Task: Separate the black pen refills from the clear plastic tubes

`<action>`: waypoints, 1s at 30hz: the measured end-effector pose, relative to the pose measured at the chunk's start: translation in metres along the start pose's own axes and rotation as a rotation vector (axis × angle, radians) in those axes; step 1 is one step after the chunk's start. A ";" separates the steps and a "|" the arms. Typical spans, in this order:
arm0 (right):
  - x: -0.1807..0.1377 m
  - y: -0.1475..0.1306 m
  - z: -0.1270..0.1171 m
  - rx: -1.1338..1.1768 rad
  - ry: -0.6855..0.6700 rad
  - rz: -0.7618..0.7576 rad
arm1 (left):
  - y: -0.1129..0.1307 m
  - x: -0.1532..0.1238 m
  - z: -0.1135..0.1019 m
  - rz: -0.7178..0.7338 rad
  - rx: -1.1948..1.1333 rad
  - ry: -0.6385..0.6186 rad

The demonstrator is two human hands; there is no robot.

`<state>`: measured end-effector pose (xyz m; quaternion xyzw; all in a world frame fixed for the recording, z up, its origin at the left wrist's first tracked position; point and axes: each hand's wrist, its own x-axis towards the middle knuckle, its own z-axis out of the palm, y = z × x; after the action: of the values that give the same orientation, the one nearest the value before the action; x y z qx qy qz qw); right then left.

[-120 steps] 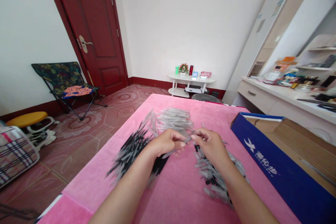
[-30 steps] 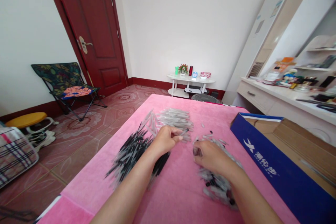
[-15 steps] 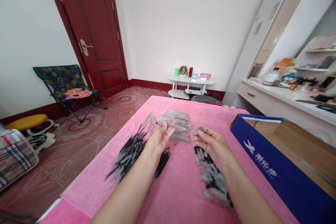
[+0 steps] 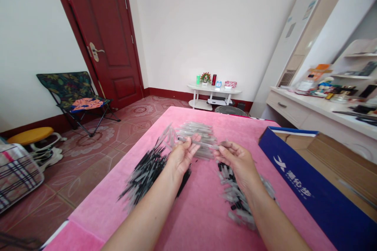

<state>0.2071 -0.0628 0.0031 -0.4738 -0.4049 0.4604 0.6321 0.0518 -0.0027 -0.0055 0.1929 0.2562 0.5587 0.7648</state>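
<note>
My left hand (image 4: 180,157) pinches a slim translucent pen (image 4: 188,141) between thumb and fingers, its other fingers loosely extended. Facing it, my right hand (image 4: 237,160) is closed on a small translucent pen cap (image 4: 216,147), partly hidden by the fingertips. A small gap separates the two pieces. Beyond both hands lies a stack of clear pens (image 4: 196,127). Under my left forearm spreads a pile of black-and-clear pen parts (image 4: 144,172), partly covered. Below my right hand is a heap of black and clear pen caps (image 4: 235,194).
A pink cloth (image 4: 200,219) covers the table. On the right stands an open blue cardboard box (image 4: 294,176), close to my right forearm. Behind it is a white counter (image 4: 306,98) with bottles and small items. A folding chair (image 4: 67,90) stands at the left.
My left hand has shifted slightly right with the pen, and my right hand slightly left with the cap, so the two pieces are closer together.
</note>
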 end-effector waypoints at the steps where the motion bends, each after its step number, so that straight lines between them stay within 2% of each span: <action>1: 0.000 0.000 0.001 -0.014 0.002 -0.007 | -0.001 0.000 0.000 0.006 0.006 -0.010; 14: -0.001 0.006 0.003 -0.298 0.025 -0.172 | -0.012 -0.004 0.001 0.139 0.047 -0.040; 20: -0.002 0.006 0.003 -0.314 0.045 -0.152 | -0.018 -0.010 0.005 0.185 0.072 -0.005; 30: -0.004 0.002 0.005 -0.342 0.031 -0.156 | -0.015 -0.011 0.006 0.209 0.144 -0.029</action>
<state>0.2014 -0.0656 0.0020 -0.5486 -0.5029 0.3270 0.5824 0.0636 -0.0179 -0.0076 0.2810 0.2630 0.6126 0.6903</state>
